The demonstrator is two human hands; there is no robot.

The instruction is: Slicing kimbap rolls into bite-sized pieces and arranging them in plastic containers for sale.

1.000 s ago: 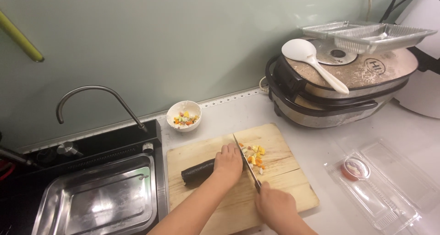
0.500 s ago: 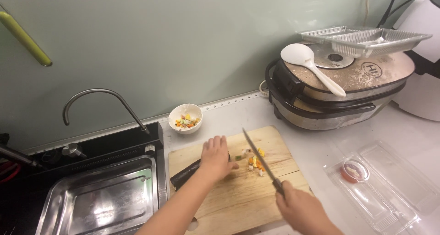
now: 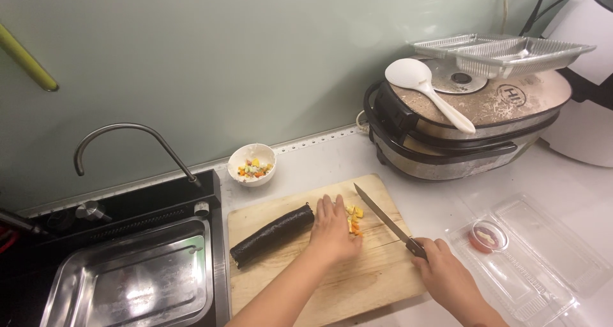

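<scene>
Currently the seaweed roll (image 3: pixel 271 236) lies lengthwise on the left half of the wooden cutting board (image 3: pixel 357 289), dark, cylindrical and largely uncut along the part that shows; its right end is hidden under the left hand (image 3: pixel 333 231). Judged from this state, slicing is at an early stage: only a small pile of loose filling pieces (image 3: pixel 354 219), yellow and orange, lies just beside the fingers, and most of the roll remains to be cut. The left hand rests flat and open, palm down, over the roll's right end. The right hand (image 3: pixel 447 277) is closed around the handle of a knife (image 3: pixel 383 217), whose blade angles up and left above the board, apart from the roll. Behind the board on the bench (image 3: pixel 319 158) stands a small white bowl (image 3: pixel 252 163) of mixed diced filling.
</scene>
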